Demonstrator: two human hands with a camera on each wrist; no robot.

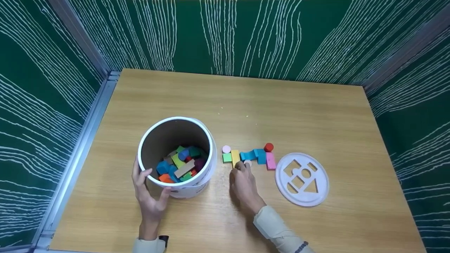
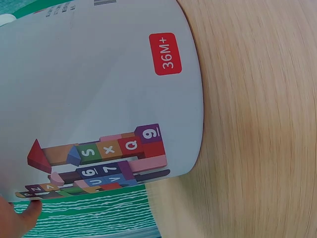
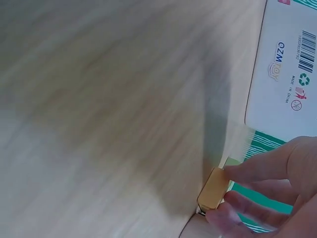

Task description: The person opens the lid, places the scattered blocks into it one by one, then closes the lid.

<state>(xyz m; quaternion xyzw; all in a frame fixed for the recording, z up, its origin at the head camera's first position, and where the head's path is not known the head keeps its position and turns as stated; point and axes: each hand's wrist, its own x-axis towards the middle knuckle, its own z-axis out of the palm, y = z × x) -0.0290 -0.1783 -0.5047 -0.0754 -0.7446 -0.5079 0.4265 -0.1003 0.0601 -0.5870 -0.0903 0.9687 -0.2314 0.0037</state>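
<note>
A white toy-block bucket (image 1: 211, 165) stands on the table with many coloured wooden blocks (image 1: 184, 165) inside. My left hand (image 1: 151, 202) holds it by the near left side, thumb and fingers spread around the wall at the rim. To the right of the bucket, my right hand (image 1: 246, 184) pinches the near end of a yellow block (image 1: 235, 157) between thumb and fingers. The yellow block (image 3: 214, 189) also shows between the fingertips in the right wrist view. It lies in a row with a green block (image 1: 227, 157) and blue blocks (image 1: 249, 155). A pale round block (image 1: 248, 163) sits by the fingers.
A pink block (image 1: 270, 161) and a red cylinder (image 1: 269, 147) end the row; a pale pink round block (image 1: 226, 149) is behind the green one. A white lid (image 1: 320, 165) with shaped cutouts lies to the right. Green walls surround the wooden table (image 1: 299, 112).
</note>
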